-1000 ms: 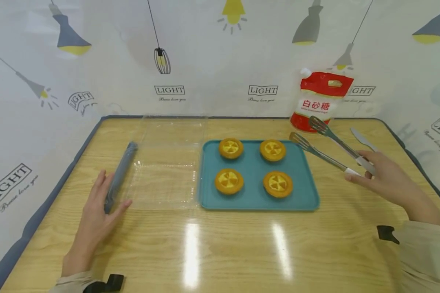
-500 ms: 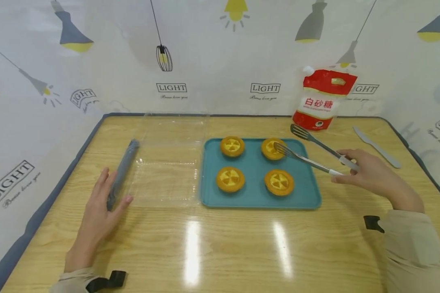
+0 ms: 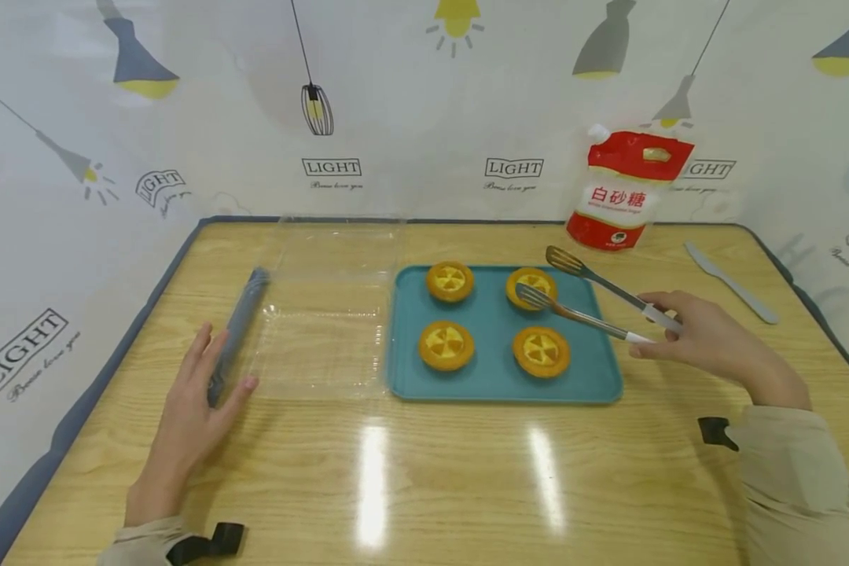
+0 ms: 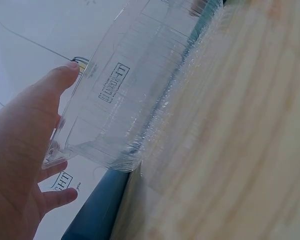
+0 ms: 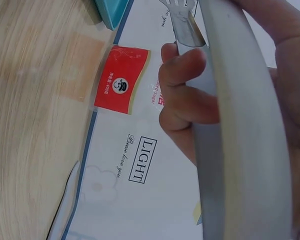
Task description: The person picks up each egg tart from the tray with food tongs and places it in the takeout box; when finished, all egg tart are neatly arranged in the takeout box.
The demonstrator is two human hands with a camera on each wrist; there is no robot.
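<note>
My right hand [image 3: 714, 342] grips metal tongs [image 3: 611, 288] by their white handles, arms spread. One slotted tip sits over or against the back right egg tart [image 3: 532, 275]; the other is beyond it, at the tray's back edge. Several such tarts lie apart on the teal tray [image 3: 491, 385]. In the right wrist view, fingers curl round the tongs [image 5: 250, 125]. My left hand [image 3: 187, 413], fingers fairly straight, is beside the opened clear plastic box [image 3: 321, 346]. The left wrist view shows its thumb near the box [image 4: 125, 100]; actual contact is hard to judge.
Behind the tongs a red and white sugar bag [image 3: 630, 192] stands against the printed backdrop. A pale knife [image 3: 734, 284] lies at the right of the wooden table [image 3: 453, 472]. Along the box's left side runs an unclear blue-grey strip [image 3: 239, 330].
My right hand has moved left with the tongs, bringing one tip from the tray's back right corner to the back right tart. The left hand stays about where it was.
</note>
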